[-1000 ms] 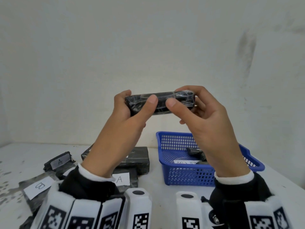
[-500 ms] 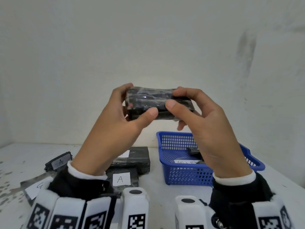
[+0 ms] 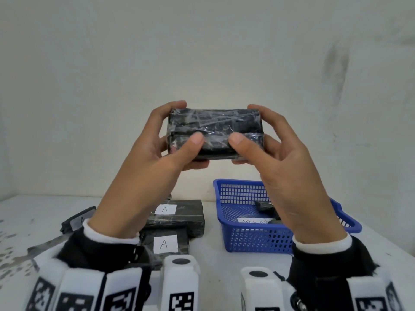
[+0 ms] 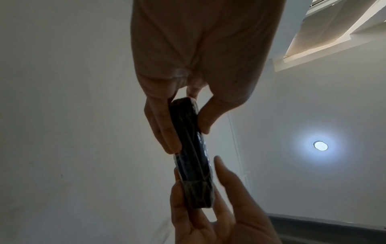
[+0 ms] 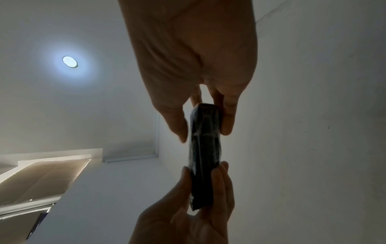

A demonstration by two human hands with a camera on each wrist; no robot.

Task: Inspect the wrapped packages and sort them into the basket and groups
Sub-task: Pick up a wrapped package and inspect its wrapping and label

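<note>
A black package wrapped in clear film (image 3: 214,131) is held up in front of the wall, its broad face toward me. My left hand (image 3: 157,149) grips its left end, thumb on the front and fingers behind. My right hand (image 3: 269,149) grips its right end the same way. No label shows on the facing side. In the left wrist view the package (image 4: 192,148) appears edge-on between both hands; the right wrist view shows the package (image 5: 204,148) edge-on too. A blue basket (image 3: 251,241) stands on the table below right, holding a dark package (image 3: 265,206) and a white label.
Below my left arm lie several black packages, two with white labels marked A (image 3: 165,208) (image 3: 165,243). Another labelled package (image 3: 76,221) lies at the left. The white table (image 3: 213,259) meets the wall behind; its right edge runs past the basket.
The package has been turned from edge-on to showing its broad face toward me. Both hands kept their hold and rose slightly with it.
</note>
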